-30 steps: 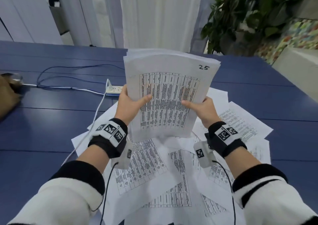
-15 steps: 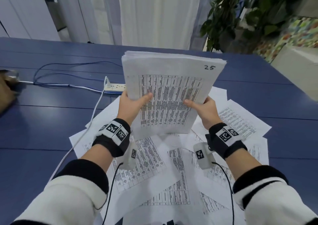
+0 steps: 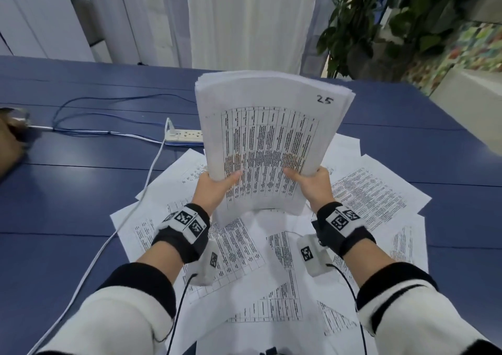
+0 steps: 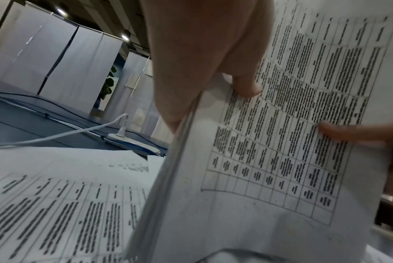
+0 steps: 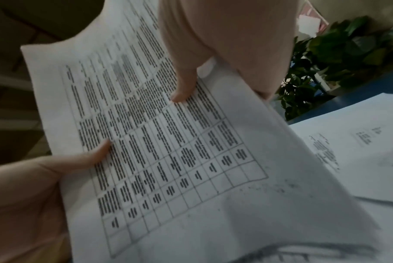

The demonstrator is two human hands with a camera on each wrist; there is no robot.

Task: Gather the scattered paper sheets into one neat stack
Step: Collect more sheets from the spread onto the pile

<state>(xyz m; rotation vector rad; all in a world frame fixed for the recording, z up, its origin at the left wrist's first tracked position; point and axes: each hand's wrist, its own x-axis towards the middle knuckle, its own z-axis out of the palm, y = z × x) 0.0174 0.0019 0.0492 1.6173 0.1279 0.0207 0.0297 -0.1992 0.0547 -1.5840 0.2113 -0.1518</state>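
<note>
A thick stack of printed sheets (image 3: 271,137) stands nearly upright above the table, its top page marked "25". My left hand (image 3: 214,189) grips its lower left edge, thumb on the front page. My right hand (image 3: 312,183) grips the lower right edge the same way. The left wrist view shows the stack (image 4: 269,160) edge-on with my left thumb (image 4: 247,89) on the printed table. My right thumb (image 5: 181,92) presses the page (image 5: 168,142) in the right wrist view. Several loose sheets (image 3: 258,273) lie scattered and overlapping on the blue table (image 3: 54,205) under my arms.
A white power strip (image 3: 184,135) with white and blue cables (image 3: 108,131) lies left of the stack. A brown object (image 3: 11,148) sits at the table's left edge. A leafy plant (image 3: 394,15) stands beyond the far right corner.
The stack has tipped more upright and risen slightly, and both hands have slid lower towards its bottom edge. Its sheets look more closely aligned than before.
</note>
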